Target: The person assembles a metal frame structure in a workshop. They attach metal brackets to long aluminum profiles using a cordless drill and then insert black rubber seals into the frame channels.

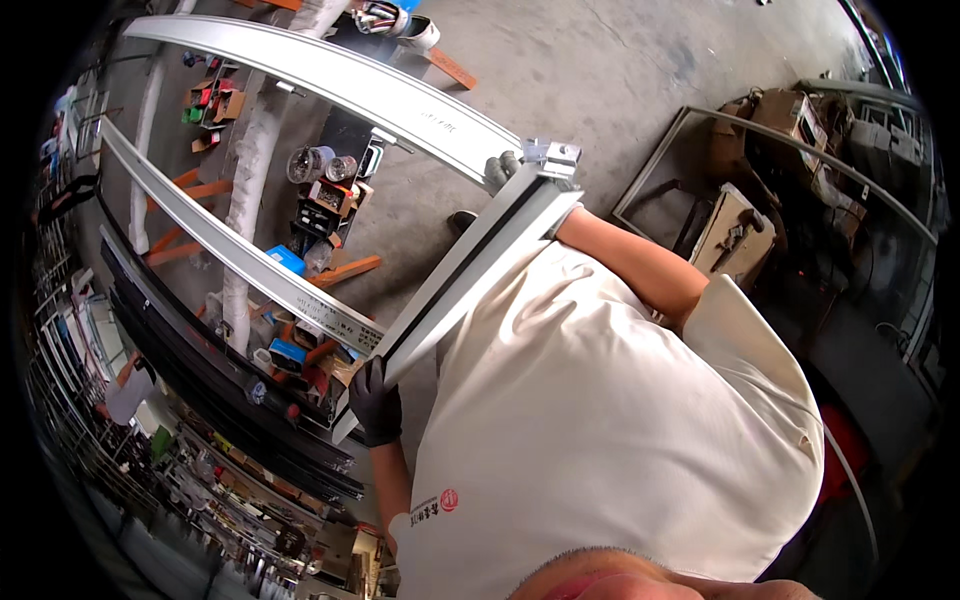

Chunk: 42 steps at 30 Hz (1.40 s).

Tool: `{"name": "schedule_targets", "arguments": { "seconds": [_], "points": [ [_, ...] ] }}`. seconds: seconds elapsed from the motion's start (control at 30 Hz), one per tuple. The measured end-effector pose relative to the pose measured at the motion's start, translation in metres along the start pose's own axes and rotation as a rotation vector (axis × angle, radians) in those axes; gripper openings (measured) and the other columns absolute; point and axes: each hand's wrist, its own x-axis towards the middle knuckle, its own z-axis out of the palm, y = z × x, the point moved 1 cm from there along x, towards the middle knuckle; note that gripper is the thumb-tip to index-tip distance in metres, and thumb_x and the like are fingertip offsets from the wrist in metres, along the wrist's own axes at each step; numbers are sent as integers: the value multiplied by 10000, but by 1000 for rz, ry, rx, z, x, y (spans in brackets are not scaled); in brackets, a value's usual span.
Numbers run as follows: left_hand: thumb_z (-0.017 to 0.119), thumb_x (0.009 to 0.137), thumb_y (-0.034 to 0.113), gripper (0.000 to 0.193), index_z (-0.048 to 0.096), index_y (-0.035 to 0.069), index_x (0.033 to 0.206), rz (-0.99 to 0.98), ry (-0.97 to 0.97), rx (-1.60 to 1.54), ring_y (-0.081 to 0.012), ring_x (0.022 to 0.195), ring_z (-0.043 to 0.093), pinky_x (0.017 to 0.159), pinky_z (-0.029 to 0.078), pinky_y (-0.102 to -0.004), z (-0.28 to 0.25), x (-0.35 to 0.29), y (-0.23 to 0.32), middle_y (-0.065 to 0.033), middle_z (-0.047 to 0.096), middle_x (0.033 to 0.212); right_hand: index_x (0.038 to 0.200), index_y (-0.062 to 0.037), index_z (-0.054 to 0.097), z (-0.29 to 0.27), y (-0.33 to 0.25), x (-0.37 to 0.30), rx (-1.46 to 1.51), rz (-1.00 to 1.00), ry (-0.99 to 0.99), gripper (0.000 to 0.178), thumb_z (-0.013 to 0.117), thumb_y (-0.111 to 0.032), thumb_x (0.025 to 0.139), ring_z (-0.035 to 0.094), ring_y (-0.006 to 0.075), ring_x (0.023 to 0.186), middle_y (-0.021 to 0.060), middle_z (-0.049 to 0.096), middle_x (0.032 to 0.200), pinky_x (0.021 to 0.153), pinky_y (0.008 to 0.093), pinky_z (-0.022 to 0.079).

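Note:
A large white metal frame spans from me to the far left, with two long rails [440, 120] joined by a short end bar [470, 255] that carries a black strip. My left hand [376, 403], in a dark glove, grips the near left corner, where the bar meets the lower rail [240, 260]. At the other corner, my right hand [502, 170], in a grey glove, has its fingers curled round the bar; the rest of it is partly hidden behind the frame. A metal corner piece [553, 154] sticks out beside the right hand. The bar lies close against my shirt.
Below the frame stand boxes and clear tubs [318, 165] of small parts, and wrapped white posts [255, 180]. Dark profiles [200, 340] lie to the left. Another frame [660, 150] and cardboard boxes [790, 115] stand at right. A person [128, 392] is farther left.

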Motion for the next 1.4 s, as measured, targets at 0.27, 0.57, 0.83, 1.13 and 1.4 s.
{"name": "schedule_targets", "arguments": {
  "seconds": [0.27,0.57,0.83,1.13,1.4],
  "points": [
    [668,952,318,389,662,61,1244,-7,-22,27,-400,1078,626,926,513,-505,-7,-6,-15,-172,661,1157,1093,-104,594,8,-12,-5,667,283,-118,174,486,-226,1029,602,235,992,86,614,1026,944,380,501],
    [619,993,338,385,675,46,1237,1,55,24,-407,1062,632,907,516,-517,-14,-2,-13,-174,667,1147,1241,-108,665,12,-10,-12,1605,443,-58,430,650,-324,869,650,411,1136,196,680,1231,982,464,525],
    [624,996,337,373,685,37,1209,18,106,68,-387,1054,642,902,524,-499,-13,-11,-5,-164,670,1137,1179,-95,716,-50,82,-48,1892,731,-28,330,646,-325,953,710,204,865,127,748,1017,815,338,570],
    [629,984,267,325,682,40,1210,100,43,96,-383,1057,639,906,526,-494,-12,-5,-11,-163,667,1150,1111,-23,654,-117,130,-49,2852,738,-9,425,608,-438,1031,640,94,802,50,660,983,648,213,518],
    [645,966,176,324,640,31,1255,59,32,79,-381,1105,628,930,520,-518,-26,-5,-13,-157,663,1213,1195,40,643,-121,132,-41,3013,479,99,442,581,-374,1053,686,146,933,139,733,1062,823,270,541]
  ]
}}
